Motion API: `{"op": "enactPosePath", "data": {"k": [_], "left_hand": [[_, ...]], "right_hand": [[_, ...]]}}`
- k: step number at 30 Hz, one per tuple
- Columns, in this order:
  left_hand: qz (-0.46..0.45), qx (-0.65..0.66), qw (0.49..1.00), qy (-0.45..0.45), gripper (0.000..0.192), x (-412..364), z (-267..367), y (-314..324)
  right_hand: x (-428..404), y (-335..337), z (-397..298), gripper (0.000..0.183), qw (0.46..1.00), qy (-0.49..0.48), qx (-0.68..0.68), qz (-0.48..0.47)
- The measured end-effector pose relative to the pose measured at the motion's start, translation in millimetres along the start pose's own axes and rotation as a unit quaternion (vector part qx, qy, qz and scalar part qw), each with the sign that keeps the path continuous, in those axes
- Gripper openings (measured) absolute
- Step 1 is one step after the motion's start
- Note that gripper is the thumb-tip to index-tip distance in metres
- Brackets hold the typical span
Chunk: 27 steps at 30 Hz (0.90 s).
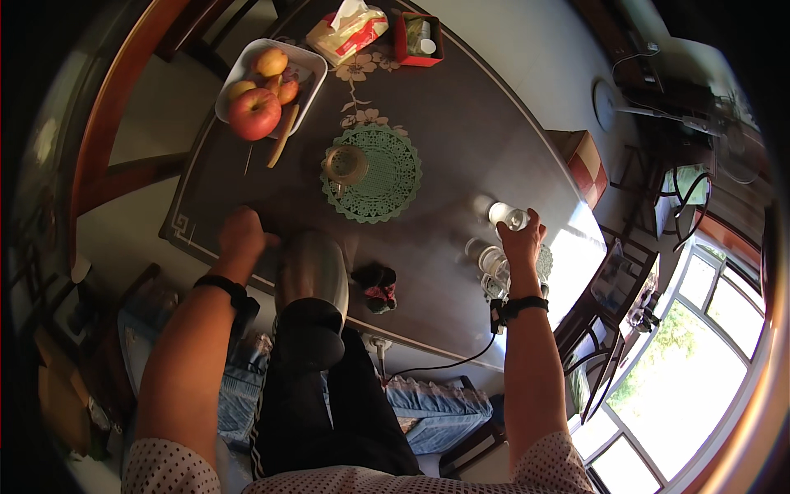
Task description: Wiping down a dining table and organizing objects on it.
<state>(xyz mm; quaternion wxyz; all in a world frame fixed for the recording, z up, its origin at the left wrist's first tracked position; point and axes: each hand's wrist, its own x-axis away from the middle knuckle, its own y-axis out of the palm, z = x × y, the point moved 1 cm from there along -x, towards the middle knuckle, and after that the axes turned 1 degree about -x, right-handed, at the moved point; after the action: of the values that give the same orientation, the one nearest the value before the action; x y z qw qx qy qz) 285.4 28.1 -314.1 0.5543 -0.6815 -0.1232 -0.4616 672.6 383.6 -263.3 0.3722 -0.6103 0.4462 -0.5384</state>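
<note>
My right hand (pixel 523 238) has its fingers around a clear drinking glass (pixel 505 215) at the right of the dark table. A second clear glass (pixel 492 260) stands just below it, with part of a lace mat showing beside it. My left hand (pixel 242 234) is over the table's near left, fingers curled and partly hidden, thumb towards a metal kettle or flask (pixel 315 265) with a black end. Whether that hand touches anything is unclear. A glass mug (pixel 344 164) sits on the left part of a round green lace doily (pixel 390 179).
A white tray (pixel 313 102) holds an apple (pixel 254 114) and other fruit. Behind are a tissue pack (pixel 349 37) and a red box (pixel 419 60) with items inside. A small dark and pink object (pixel 378 289) lies near the front edge. A black cable (pixel 444 367) hangs from my right wrist.
</note>
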Motion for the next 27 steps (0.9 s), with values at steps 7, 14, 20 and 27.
{"op": "enactPosePath", "data": {"k": [7,14,20,27], "left_hand": [[0.007,0.013,1.0,-0.006,0.078,2,-8,0],[0.003,0.024,1.0,-0.015,0.075,-6,-6,12],[-0.009,0.07,0.997,0.024,0.065,-1,3,8],[-0.014,0.005,1.0,0.004,0.074,-3,-3,5]], "right_hand": [[75,7,-106,0.084,0.977,-0.212,-0.037,0.009],[139,72,-240,0.082,0.93,-0.341,-0.101,-0.094],[131,103,-252,0.061,0.937,-0.326,-0.076,-0.098],[137,50,-168,0.059,0.959,-0.26,-0.099,-0.049]]}}
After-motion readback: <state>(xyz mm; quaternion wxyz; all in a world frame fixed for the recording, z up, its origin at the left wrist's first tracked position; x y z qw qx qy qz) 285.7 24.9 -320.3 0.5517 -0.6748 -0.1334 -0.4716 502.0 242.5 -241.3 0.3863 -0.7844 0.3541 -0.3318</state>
